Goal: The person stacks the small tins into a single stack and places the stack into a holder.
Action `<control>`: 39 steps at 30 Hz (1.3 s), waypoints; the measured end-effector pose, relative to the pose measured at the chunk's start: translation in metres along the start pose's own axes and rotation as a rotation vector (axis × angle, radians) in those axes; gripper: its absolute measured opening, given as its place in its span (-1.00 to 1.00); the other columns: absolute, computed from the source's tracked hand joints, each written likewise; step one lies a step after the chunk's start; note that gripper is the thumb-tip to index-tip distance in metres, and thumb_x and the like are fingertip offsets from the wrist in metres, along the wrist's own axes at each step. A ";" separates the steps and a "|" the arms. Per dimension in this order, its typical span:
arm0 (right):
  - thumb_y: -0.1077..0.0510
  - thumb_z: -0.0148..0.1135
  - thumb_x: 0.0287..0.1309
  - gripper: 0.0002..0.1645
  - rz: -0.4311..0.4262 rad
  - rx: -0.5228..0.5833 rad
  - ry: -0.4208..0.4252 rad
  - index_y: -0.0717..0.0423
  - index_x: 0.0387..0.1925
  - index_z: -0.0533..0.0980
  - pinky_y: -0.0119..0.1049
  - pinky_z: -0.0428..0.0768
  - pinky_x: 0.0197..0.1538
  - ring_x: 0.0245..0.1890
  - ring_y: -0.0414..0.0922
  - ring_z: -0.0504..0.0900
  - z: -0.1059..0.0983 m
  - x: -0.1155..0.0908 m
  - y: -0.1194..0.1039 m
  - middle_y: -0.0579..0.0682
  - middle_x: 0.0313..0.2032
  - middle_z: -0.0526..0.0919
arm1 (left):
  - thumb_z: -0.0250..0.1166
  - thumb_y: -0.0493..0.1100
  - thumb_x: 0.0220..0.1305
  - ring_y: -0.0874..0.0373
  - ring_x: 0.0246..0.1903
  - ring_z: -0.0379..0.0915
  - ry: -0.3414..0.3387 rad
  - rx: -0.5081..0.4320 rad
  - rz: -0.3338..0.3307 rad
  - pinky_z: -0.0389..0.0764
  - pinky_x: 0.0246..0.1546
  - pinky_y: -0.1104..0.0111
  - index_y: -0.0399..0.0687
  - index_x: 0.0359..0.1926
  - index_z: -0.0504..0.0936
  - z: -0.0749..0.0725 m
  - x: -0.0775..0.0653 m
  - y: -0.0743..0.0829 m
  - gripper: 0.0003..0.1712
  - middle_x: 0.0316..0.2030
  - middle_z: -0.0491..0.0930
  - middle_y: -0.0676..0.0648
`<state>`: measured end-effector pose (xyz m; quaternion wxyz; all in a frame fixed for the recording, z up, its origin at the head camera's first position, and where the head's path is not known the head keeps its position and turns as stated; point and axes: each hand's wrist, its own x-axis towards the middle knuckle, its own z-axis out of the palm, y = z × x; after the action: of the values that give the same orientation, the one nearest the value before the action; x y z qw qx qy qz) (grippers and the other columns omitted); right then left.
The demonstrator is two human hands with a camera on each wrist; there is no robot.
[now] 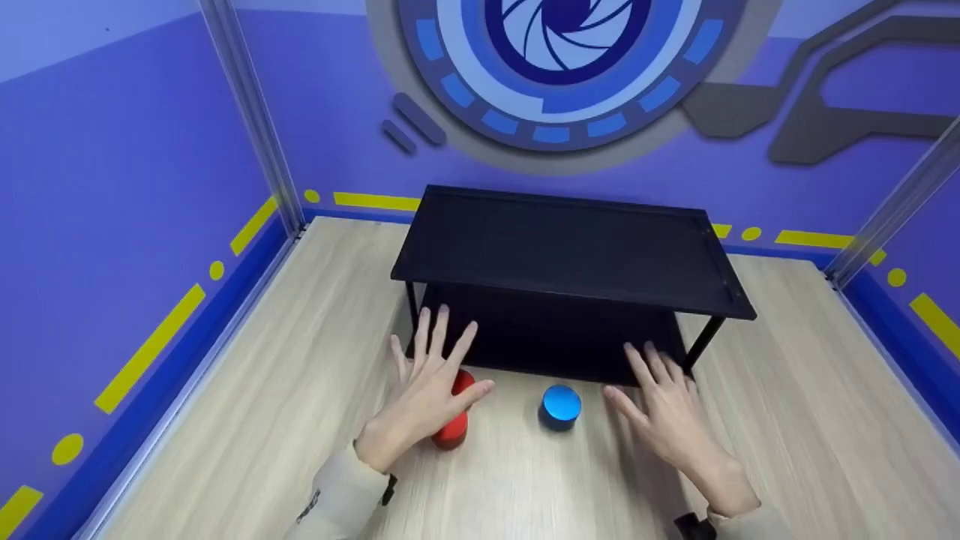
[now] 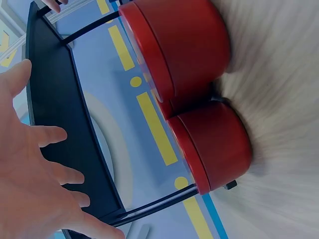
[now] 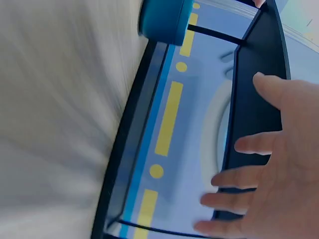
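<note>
My left hand (image 1: 424, 394), fingers spread and straight, hovers over red round tins (image 1: 451, 433), partly hiding them in the head view. The left wrist view shows a larger red tin (image 2: 192, 42) beside a smaller one (image 2: 219, 147), both below the hand. My right hand (image 1: 670, 416) is near the front right corner of a black two-tier rack (image 1: 555, 247), its fingers extended and apart. Between the hands stands a blue round tin (image 1: 561, 405), in front of the rack; its side (image 3: 164, 20) shows in the right wrist view. Neither hand holds anything.
The rack stands on a light wood table (image 1: 337, 300) near the back wall (image 1: 330, 97). Its lower shelf (image 1: 555, 337) lies under the top one, between thin black legs (image 1: 705, 343). Blue-purple panels with metal corner posts (image 1: 251, 97) enclose the table's sides.
</note>
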<state>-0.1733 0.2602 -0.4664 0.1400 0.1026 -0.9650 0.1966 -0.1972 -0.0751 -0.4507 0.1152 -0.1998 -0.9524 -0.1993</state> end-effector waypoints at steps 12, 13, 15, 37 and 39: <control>-0.40 0.26 0.01 0.10 -0.060 0.121 -0.226 0.17 0.40 0.21 0.20 0.53 0.03 0.11 0.25 0.53 0.033 0.013 -0.027 0.32 0.22 0.45 | 0.02 0.40 0.28 -0.25 0.50 -0.51 0.002 -0.047 0.006 -0.33 0.21 -0.48 0.18 0.52 -0.04 -0.002 -0.001 0.000 -0.08 0.53 -0.28 -0.25; -0.41 0.28 -0.03 0.12 -0.059 0.104 -0.244 0.17 0.39 0.22 0.21 0.54 0.03 0.11 0.27 0.53 0.036 0.015 -0.029 0.32 0.22 0.45 | 0.03 0.39 0.28 -0.26 0.50 -0.50 0.004 -0.046 0.006 -0.33 0.21 -0.48 0.18 0.52 -0.04 -0.001 -0.001 0.000 -0.08 0.53 -0.28 -0.25; -0.40 0.34 -0.09 0.15 -0.056 0.090 -0.275 0.18 0.38 0.24 0.20 0.55 0.01 0.10 0.29 0.54 0.042 0.017 -0.031 0.35 0.20 0.46 | 0.04 0.37 0.28 -0.26 0.50 -0.51 0.004 -0.046 0.002 -0.33 0.22 -0.48 0.19 0.52 -0.03 -0.001 -0.001 -0.001 -0.09 0.53 -0.28 -0.24; -0.22 0.45 -0.11 -0.16 -0.077 0.076 -0.237 0.28 0.08 0.49 0.00 0.65 -0.13 -0.15 0.14 0.68 0.054 0.018 -0.034 0.23 -0.08 0.64 | 0.07 0.23 0.36 -0.27 0.49 -0.45 -0.021 -0.109 -0.073 -0.30 0.29 -0.39 0.07 0.48 0.12 -0.003 -0.008 -0.013 -0.22 0.51 -0.18 -0.29; -0.23 0.45 -0.12 -0.16 -0.090 0.063 -0.227 0.30 0.05 0.50 0.00 0.66 -0.14 -0.16 0.15 0.69 0.054 0.019 -0.034 0.26 -0.08 0.65 | 0.08 0.20 0.37 -0.27 0.50 -0.40 -0.034 -0.121 -0.077 -0.28 0.31 -0.37 0.07 0.48 0.11 -0.004 -0.009 -0.016 -0.23 0.50 -0.14 -0.30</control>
<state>-0.1946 0.2050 -0.4964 0.0354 0.1717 -0.9623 0.2077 -0.1955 -0.0931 -0.4547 0.0791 -0.1732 -0.9474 -0.2574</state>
